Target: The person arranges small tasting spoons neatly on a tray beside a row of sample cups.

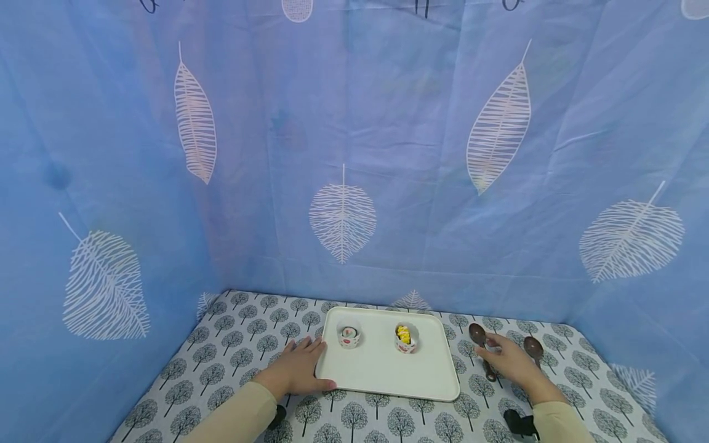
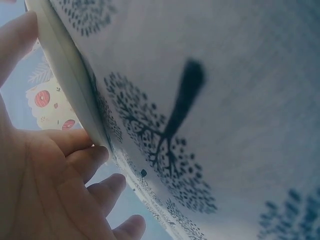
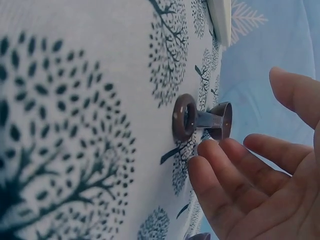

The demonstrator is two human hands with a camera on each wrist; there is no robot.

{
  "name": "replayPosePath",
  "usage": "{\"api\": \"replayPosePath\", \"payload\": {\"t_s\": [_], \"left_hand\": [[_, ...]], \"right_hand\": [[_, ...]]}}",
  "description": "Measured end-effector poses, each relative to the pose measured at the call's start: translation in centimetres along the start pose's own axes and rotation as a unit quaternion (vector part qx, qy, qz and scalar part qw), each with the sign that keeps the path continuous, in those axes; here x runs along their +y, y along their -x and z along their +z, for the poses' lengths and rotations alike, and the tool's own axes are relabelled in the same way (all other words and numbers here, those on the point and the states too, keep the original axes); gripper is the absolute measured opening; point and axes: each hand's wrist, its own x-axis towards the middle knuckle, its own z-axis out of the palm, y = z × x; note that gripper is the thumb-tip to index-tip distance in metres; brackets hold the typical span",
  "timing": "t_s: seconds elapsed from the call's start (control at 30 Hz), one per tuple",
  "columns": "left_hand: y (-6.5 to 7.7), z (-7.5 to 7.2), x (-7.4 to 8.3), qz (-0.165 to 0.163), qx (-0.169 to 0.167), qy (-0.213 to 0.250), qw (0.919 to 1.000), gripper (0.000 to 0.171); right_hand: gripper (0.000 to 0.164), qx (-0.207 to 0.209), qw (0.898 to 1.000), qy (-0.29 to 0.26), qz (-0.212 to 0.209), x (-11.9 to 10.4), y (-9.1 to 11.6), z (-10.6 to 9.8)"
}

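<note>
My left hand (image 1: 301, 367) rests at the left end of a cream tray (image 1: 382, 372), its thumb by the front corner. In the left wrist view, the fingertips touch the tray's rim (image 2: 75, 85), fingers slightly bent. On the tray stand two small patterned paper cups: the left cup (image 1: 349, 342) holds a whitish piece, the right cup (image 1: 406, 348) a yellow-topped piece (image 1: 404, 334). My right hand (image 1: 509, 362) is beside a dark brown spoon (image 1: 477, 334) lying right of the tray. In the right wrist view, its relaxed fingers (image 3: 210, 172) reach close to the spoon's ring-ended handle (image 3: 180, 120), thumb spread apart.
A second brown spoon (image 1: 533, 347) lies farther right, partly behind the right hand. The table is covered by a tree-print cloth (image 1: 354, 421). Blue leaf-print curtains (image 1: 399, 234) hang behind and at the sides. A black device (image 1: 519, 423) shows by the right wrist.
</note>
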Motion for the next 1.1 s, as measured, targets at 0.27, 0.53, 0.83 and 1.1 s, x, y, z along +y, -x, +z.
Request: {"api": "replayPosePath", "payload": {"t_s": [0.27,0.53,0.83,1.1], "left_hand": [[0.0,0.1,0.0,-0.002,0.002,0.000,1.0000,0.104],[0.0,0.1,0.0,0.002,0.006,0.004,1.0000,0.104],[0.1,0.0,0.1,0.004,0.008,0.012,0.9999,0.104],[0.2,-0.2,0.2,0.002,0.006,0.014,0.9999,0.103]], "right_hand": [[0.074,0.009,1.000,-0.009,0.014,0.4,-0.1,0.4],[0.059,0.026,0.999,-0.029,0.008,0.8,0.1,0.6],[0.054,0.030,0.999,-0.043,0.005,1.1,0.0,0.7],[0.056,0.035,0.998,-0.049,0.009,1.4,-0.4,1.1]]}}
